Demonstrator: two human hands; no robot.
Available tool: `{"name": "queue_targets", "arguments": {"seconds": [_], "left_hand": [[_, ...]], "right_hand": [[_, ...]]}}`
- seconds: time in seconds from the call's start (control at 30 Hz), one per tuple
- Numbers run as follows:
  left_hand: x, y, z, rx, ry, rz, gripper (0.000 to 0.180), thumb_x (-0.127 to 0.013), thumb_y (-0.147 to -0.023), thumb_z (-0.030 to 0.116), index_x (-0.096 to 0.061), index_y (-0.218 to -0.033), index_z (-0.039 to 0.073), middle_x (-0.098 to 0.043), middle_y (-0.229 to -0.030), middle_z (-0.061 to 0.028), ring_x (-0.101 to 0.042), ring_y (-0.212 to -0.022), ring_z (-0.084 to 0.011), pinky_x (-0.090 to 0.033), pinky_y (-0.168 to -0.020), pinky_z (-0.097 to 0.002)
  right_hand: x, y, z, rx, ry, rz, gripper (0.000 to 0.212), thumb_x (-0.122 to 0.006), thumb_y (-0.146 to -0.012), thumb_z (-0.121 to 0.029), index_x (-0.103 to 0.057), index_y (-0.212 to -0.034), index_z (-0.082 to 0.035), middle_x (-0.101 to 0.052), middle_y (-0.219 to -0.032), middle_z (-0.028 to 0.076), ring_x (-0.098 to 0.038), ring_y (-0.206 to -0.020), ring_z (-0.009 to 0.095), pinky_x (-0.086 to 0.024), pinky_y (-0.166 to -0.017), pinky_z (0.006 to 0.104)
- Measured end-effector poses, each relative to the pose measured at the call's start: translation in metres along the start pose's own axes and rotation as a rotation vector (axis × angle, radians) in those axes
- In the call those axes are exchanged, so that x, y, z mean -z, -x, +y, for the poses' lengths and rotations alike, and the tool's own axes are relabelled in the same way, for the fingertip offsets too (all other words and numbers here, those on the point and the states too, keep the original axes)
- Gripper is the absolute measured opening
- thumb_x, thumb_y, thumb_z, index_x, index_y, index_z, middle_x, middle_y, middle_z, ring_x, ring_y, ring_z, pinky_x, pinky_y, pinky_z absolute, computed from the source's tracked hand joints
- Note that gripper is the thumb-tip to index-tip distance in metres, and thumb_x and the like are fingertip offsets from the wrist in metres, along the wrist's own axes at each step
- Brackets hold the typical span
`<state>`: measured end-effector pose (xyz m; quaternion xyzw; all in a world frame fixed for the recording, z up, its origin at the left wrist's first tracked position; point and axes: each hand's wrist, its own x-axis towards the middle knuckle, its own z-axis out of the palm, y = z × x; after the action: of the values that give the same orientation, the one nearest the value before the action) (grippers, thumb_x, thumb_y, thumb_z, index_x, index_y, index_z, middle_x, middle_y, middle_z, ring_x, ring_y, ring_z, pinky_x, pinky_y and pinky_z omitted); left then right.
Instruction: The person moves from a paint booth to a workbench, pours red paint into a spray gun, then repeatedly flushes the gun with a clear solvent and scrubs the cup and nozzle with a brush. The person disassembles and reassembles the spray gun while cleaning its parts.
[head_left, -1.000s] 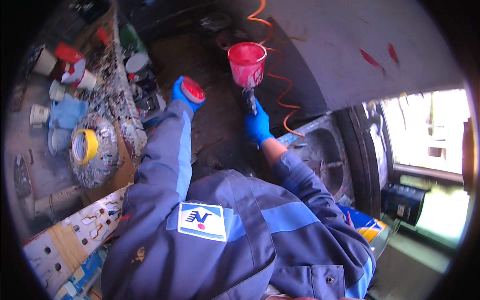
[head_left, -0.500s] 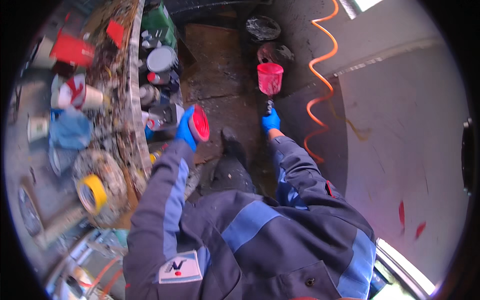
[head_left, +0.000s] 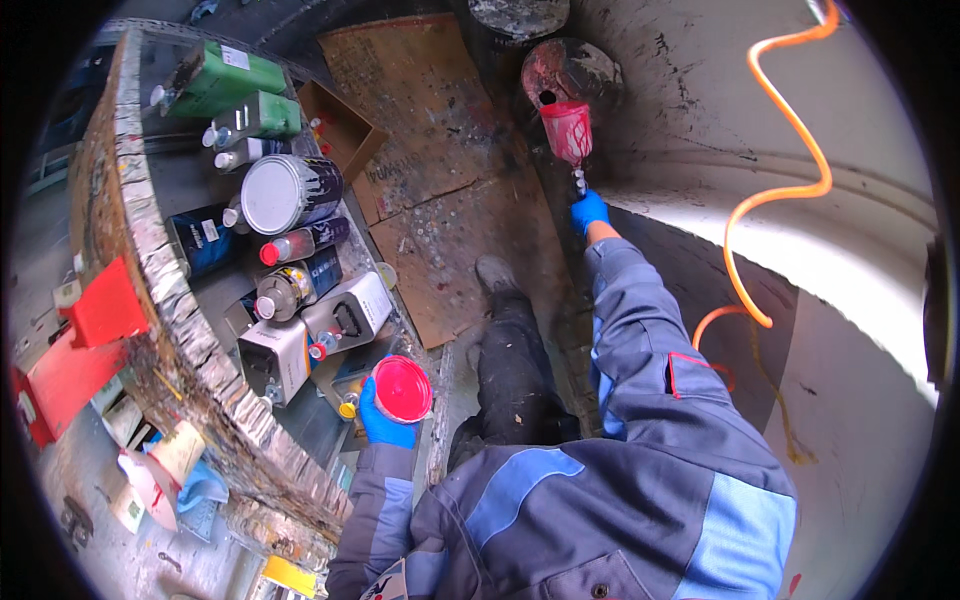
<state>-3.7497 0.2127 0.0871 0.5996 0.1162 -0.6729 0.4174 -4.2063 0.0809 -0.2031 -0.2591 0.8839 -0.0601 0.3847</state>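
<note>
In my left hand [head_left: 384, 418], gloved in blue, is a round paint cup [head_left: 404, 389], its inside coated bright red; how deep it is I cannot tell. My right hand [head_left: 590, 211], in a blue glove too, reaches far forward, its fingers closed around a spray gun [head_left: 580, 180]. The gun's red-stained paint cup [head_left: 568, 134] points away from me, beside a stained drum lid [head_left: 585, 72] with a dark hole in it. The fingers of the right hand partly hide the gun's handle.
Left of me, a shelf holds several cans, a large paint tin [head_left: 285, 195] and green canisters [head_left: 230, 82] below a crusted bench edge [head_left: 165, 270]. An orange coiled hose [head_left: 735, 215] hangs at the right. Cardboard [head_left: 430, 140] covers the floor, with an open box [head_left: 340, 130] alongside.
My view has shifted, showing more of the shelf. The cup in my left hand has turned its opening up toward me and come lower. My right hand still holds the spray gun, further forward near the drum.
</note>
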Motion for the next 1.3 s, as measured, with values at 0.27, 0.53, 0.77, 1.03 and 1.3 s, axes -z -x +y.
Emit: {"name": "queue_targets", "arguments": {"seconds": [0.27, 0.53, 0.77, 1.03, 1.3], "left_hand": [[-0.009, -0.003, 0.010, 0.013, 0.043, -0.016, 0.053, -0.053, -0.092, 0.045, -0.055, -0.131, 0.010, -0.059, -0.131, -0.0091, -0.055, -0.119, -0.0289, -0.046, -0.099, -0.0494], [-0.004, 0.004, 0.014, -0.036, 0.106, 0.009, 0.055, -0.053, -0.092, 0.044, -0.053, -0.135, 0.010, -0.057, -0.134, -0.0086, -0.054, -0.121, -0.0288, -0.044, -0.101, -0.0496], [-0.002, 0.022, 0.010, -0.076, 0.198, -0.011, 0.056, -0.054, -0.091, 0.045, -0.052, -0.136, 0.011, -0.056, -0.135, -0.0088, -0.054, -0.122, -0.0292, -0.046, -0.099, -0.0510], [0.010, 0.027, 0.009, -0.102, 0.271, 0.004, 0.056, -0.055, -0.090, 0.043, -0.052, -0.136, 0.011, -0.056, -0.135, -0.0096, -0.053, -0.123, -0.0297, -0.047, -0.097, -0.0514], [0.010, 0.024, 0.003, -0.115, 0.246, 0.005, 0.056, -0.055, -0.091, 0.042, -0.052, -0.136, 0.009, -0.056, -0.136, -0.0093, -0.054, -0.122, -0.0288, -0.045, -0.102, -0.0476]], "right_hand": [[-0.003, -0.069, -0.001, -0.211, 0.053, -0.214, 0.028, -0.066, -0.086, -0.010, -0.065, -0.114, -0.006, -0.067, -0.102, 0.014, -0.067, -0.090, 0.030, -0.055, -0.067, 0.0414], [0.055, -0.099, -0.042, -0.205, 0.432, -0.384, 0.033, -0.066, -0.087, -0.017, -0.065, -0.119, -0.012, -0.067, -0.110, 0.018, -0.066, -0.101, 0.034, -0.055, -0.077, 0.0459], [0.136, -0.093, -0.099, 0.189, 0.924, -0.424, 0.040, -0.069, -0.084, -0.027, -0.064, -0.122, -0.014, -0.066, -0.110, 0.021, -0.065, -0.102, 0.037, -0.052, -0.085, 0.0523], [0.159, -0.065, -0.190, -0.016, 1.110, -0.022, 0.037, -0.062, -0.092, -0.033, -0.066, -0.124, -0.015, -0.063, -0.129, 0.009, -0.059, -0.121, 0.027, -0.048, -0.097, 0.0430], [0.172, -0.035, -0.223, -0.047, 1.139, 0.004, 0.029, -0.062, -0.091, -0.027, -0.069, -0.117, -0.018, -0.066, -0.124, 0.008, -0.064, -0.114, 0.029, -0.053, -0.090, 0.0408]]}}
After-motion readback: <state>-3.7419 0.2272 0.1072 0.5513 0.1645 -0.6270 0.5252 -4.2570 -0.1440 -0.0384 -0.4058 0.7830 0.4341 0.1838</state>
